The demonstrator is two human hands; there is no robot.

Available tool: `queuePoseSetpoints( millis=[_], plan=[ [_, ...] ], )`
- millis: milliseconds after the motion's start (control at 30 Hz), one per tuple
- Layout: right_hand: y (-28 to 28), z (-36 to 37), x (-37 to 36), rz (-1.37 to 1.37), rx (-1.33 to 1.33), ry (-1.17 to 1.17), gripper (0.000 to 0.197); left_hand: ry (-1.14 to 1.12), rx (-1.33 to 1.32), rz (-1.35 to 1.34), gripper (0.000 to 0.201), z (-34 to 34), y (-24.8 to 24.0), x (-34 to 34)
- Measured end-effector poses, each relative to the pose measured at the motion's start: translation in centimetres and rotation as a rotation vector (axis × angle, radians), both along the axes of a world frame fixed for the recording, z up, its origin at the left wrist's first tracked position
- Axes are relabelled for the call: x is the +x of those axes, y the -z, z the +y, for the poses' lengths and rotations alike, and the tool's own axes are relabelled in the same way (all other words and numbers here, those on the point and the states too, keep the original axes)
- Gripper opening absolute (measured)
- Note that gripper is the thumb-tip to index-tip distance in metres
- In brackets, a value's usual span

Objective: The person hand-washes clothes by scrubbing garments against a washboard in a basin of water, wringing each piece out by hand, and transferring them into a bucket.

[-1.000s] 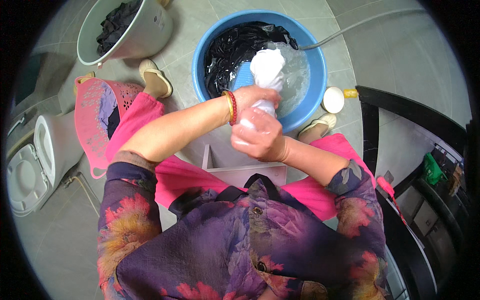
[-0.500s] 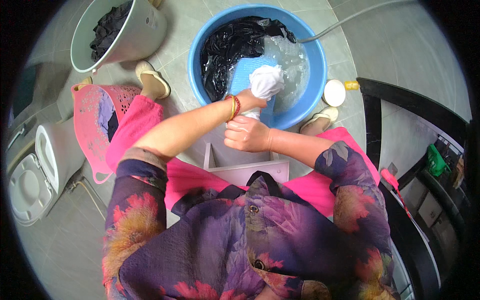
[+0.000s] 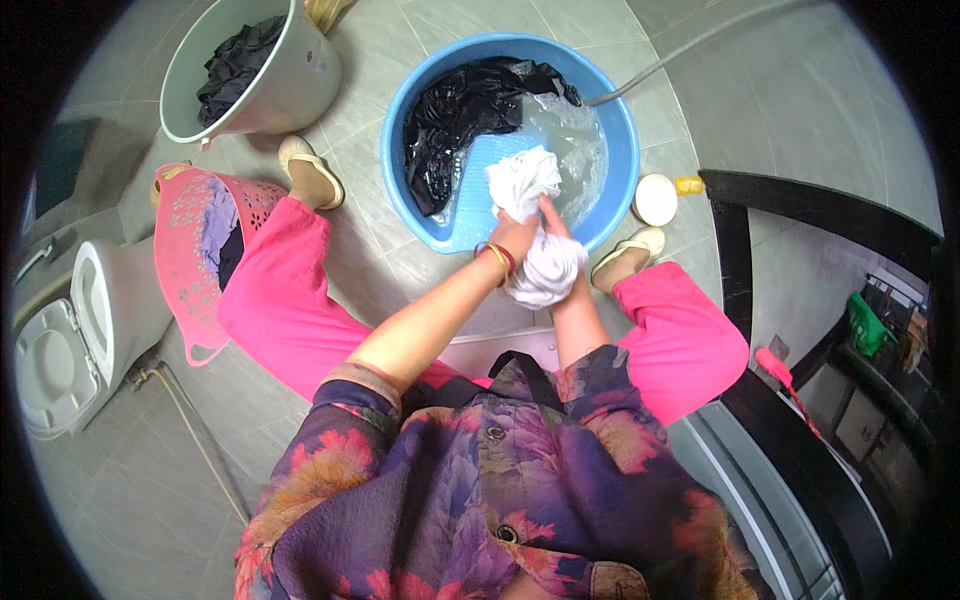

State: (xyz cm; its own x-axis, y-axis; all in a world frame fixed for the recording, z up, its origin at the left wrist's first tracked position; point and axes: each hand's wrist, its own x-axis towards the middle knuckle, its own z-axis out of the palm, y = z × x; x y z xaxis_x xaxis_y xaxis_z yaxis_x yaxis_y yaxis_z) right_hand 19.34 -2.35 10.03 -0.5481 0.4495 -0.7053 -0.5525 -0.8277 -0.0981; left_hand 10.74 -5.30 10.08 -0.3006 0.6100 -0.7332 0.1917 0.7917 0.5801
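Note:
A bunched white cloth is gripped between my two hands over the near side of a blue basin. My left hand, with bands at the wrist, closes on it from the left. Pressed in from the right, my right hand holds it too, though part of that hand is hidden. Some of the cloth hangs over my right wrist. Under the far bunch, a blue ribbed washboard slopes into the basin. Dark wet clothing lies at the basin's left, with sudsy water at its right.
A grey hose reaches the basin's right rim. Beside it stand a white round tub and a yellow block. To the left are a pale bucket of dark clothes, a pink laundry basket and a toilet.
Both hands have come closer to me with the cloth, which has opened from a tight twist into looser bunches. My right hand has turned so its fingers point away from me.

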Motion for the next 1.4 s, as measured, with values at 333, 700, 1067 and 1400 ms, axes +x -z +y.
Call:
queuePoseSetpoints(
  millis=[333, 700, 1067, 1400],
  plan=[
    [-2.4, 0.3, 3.9, -0.168, 0.460, -0.045, 0.029, 0.828, 0.161, 0.151, 0.060, 4.3, -6.8, -4.0],
    [-11.0, -0.8, -0.8, 0.820, -0.240, 0.319, 0.050, -0.598, 0.381, -1.548, 0.090, 1.9, -2.3, -2.7],
    [-9.2, 1.3, -1.7, -0.143, 0.074, -0.408, 0.041, 0.292, 0.757, 0.122, 0.043, 8.8, -1.0, -9.7],
    [-4.8, 4.3, -2.7, -0.193, 0.942, -1.073, 0.044, 0.901, 0.015, 0.250, 0.086, 9.6, 0.9, -10.1]
  ],
)
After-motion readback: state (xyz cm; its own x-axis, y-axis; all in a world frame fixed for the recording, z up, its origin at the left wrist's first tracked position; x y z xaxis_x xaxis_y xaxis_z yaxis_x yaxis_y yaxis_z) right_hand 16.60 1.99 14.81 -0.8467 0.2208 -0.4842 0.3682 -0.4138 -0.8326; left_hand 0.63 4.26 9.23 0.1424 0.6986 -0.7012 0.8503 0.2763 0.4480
